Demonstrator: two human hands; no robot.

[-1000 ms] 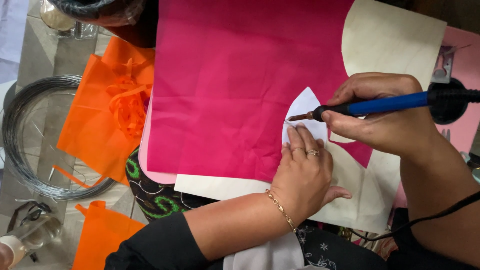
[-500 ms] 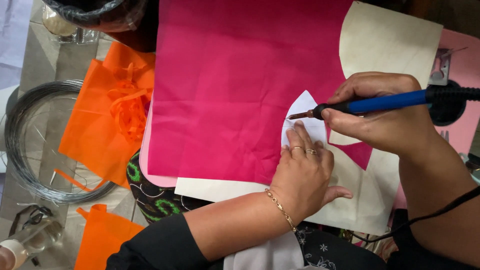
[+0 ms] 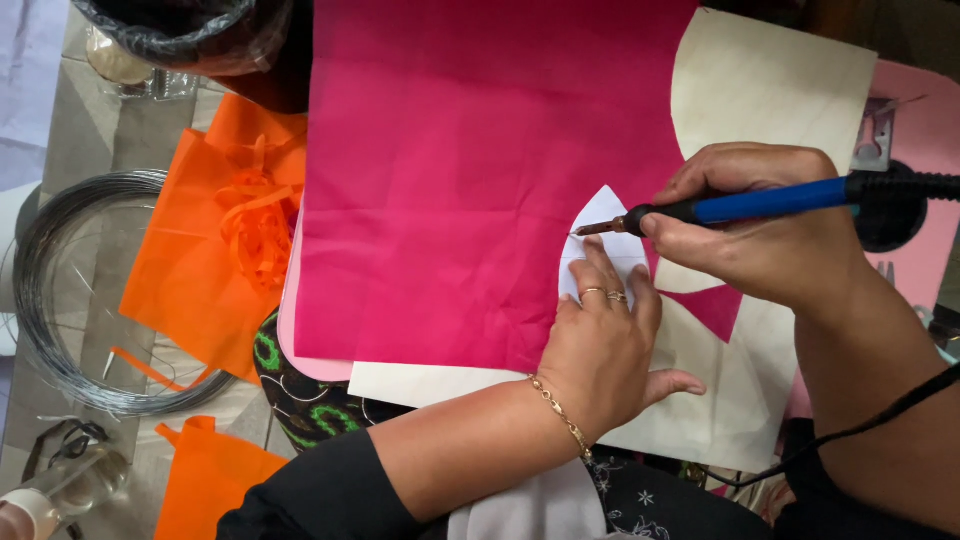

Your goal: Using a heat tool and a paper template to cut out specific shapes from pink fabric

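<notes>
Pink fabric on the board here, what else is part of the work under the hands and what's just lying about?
In use:
pink fabric
white paper template, pressed down by the left hand
blue-handled hot tool, held in the right hand
wooden board underneath

Lying about:
orange fabric pieces
coil of wire
black-lined bin

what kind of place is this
Likely a home craft workspace: pink fabric on a wooden board, a blue-handled hot cutting tool in the right hand, a wire coil, orange fabric scraps.
</notes>
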